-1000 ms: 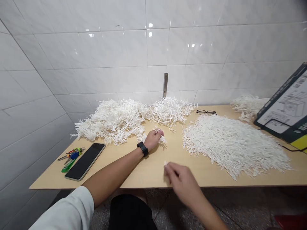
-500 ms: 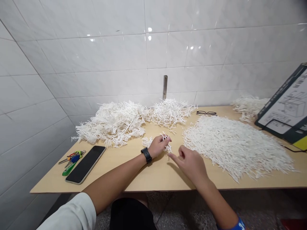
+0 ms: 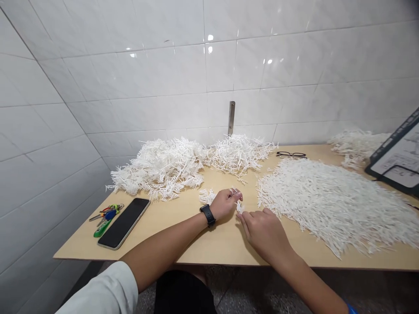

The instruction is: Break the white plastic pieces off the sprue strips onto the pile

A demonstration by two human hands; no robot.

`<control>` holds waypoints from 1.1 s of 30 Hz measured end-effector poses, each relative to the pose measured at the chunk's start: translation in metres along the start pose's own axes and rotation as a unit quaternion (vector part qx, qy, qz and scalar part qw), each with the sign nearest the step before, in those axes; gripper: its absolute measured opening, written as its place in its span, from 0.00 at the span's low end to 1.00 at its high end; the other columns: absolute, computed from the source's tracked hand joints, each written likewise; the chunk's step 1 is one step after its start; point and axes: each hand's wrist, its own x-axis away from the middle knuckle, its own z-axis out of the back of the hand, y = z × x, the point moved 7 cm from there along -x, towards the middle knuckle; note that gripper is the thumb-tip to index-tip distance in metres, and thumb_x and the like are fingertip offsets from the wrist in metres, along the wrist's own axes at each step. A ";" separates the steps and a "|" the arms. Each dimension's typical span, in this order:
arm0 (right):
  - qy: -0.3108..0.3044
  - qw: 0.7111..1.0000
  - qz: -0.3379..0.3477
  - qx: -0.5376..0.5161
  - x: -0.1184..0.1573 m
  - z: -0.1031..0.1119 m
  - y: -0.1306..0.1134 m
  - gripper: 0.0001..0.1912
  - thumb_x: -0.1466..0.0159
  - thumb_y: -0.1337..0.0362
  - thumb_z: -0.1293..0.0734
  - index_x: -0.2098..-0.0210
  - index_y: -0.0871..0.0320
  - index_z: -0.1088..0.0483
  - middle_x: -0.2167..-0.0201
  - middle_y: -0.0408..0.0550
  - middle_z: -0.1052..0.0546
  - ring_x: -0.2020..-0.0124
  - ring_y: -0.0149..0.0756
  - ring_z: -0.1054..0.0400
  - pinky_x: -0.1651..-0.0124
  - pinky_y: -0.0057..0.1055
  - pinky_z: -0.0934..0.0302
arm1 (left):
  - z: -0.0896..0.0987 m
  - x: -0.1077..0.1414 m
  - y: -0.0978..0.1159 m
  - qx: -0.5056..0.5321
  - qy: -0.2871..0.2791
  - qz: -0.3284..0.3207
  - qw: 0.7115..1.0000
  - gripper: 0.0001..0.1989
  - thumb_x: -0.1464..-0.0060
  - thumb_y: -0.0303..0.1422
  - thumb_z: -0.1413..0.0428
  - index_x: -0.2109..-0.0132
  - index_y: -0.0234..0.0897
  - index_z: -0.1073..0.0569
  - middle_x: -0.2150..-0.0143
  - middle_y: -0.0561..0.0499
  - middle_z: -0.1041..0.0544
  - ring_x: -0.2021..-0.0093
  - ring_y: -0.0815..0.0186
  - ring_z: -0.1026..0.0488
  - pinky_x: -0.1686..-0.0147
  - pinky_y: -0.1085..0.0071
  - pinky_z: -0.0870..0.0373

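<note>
My left hand (image 3: 226, 203), with a black watch on its wrist, is closed round a small white branched plastic piece (image 3: 240, 206); part of the piece is hidden behind the fingers. Just to the right, my right hand (image 3: 264, 230) pinches at the lower end of that same piece with thumb and forefinger. A little bunch of white strips (image 3: 206, 196) lies on the table beyond the left wrist. Right of the hands spreads a wide, flat heap of short white sticks (image 3: 330, 200).
Tangled white branched pieces (image 3: 170, 165) are piled at the back left, with a smaller pile (image 3: 240, 152) adjoining. A phone (image 3: 124, 223) and keys (image 3: 108, 213) lie left. Glasses (image 3: 291, 155) rest at the back. A dark-edged box (image 3: 397, 161) leans right, near another white pile (image 3: 356, 144).
My right hand has come up to the piece, its thumb and forefinger now at its lower end. The view has swung slightly, so everything sits further right.
</note>
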 end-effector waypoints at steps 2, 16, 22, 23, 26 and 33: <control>0.038 0.999 0.012 -0.030 0.014 0.008 -0.005 0.23 0.30 0.65 0.47 0.78 0.58 0.32 0.83 0.47 0.28 0.80 0.33 0.38 0.67 0.33 0.56 | 0.011 -0.005 -0.009 -0.003 0.050 0.032 0.998 0.16 0.40 0.38 0.54 0.71 0.33 0.29 0.73 0.51 0.29 0.70 0.68 0.33 0.64 0.70 0.36; -0.058 0.988 -0.137 0.031 -0.001 -0.008 0.077 0.14 0.34 0.58 0.39 0.56 0.62 0.32 0.67 0.53 0.23 0.68 0.42 0.30 0.70 0.32 0.50 | 0.015 0.000 0.000 -0.019 0.040 0.044 0.998 0.19 0.40 0.42 0.53 0.65 0.32 0.25 0.74 0.50 0.29 0.72 0.68 0.34 0.68 0.71 0.37; -0.077 0.996 -0.050 -0.013 -0.030 -0.019 0.013 0.20 0.34 0.48 0.40 0.65 0.60 0.29 0.73 0.53 0.22 0.73 0.43 0.29 0.72 0.33 0.52 | 0.005 0.002 0.006 -0.031 -0.009 0.004 0.999 0.16 0.42 0.40 0.51 0.69 0.33 0.26 0.72 0.50 0.27 0.69 0.67 0.32 0.65 0.72 0.36; -0.084 0.996 -0.035 -0.008 -0.031 -0.023 0.006 0.18 0.33 0.53 0.40 0.65 0.61 0.29 0.74 0.54 0.22 0.73 0.43 0.28 0.72 0.33 0.52 | 0.006 0.001 0.004 -0.033 -0.006 0.008 0.999 0.16 0.42 0.39 0.52 0.69 0.33 0.27 0.72 0.50 0.27 0.70 0.67 0.32 0.65 0.72 0.37; -0.102 0.995 0.016 -0.012 -0.024 -0.032 -0.009 0.16 0.32 0.65 0.43 0.70 0.60 0.28 0.76 0.53 0.22 0.76 0.40 0.28 0.71 0.33 0.52 | 0.013 -0.002 -0.007 -0.025 0.037 0.044 0.998 0.17 0.42 0.40 0.53 0.69 0.33 0.27 0.75 0.51 0.29 0.72 0.68 0.33 0.68 0.72 0.37; -0.084 0.996 -0.023 -0.006 -0.004 -0.028 0.002 0.20 0.32 0.57 0.42 0.74 0.58 0.29 0.78 0.51 0.23 0.77 0.40 0.29 0.72 0.33 0.51 | 0.014 -0.004 -0.013 0.011 0.024 0.062 0.998 0.17 0.43 0.41 0.52 0.69 0.32 0.27 0.75 0.51 0.29 0.74 0.70 0.34 0.71 0.73 0.38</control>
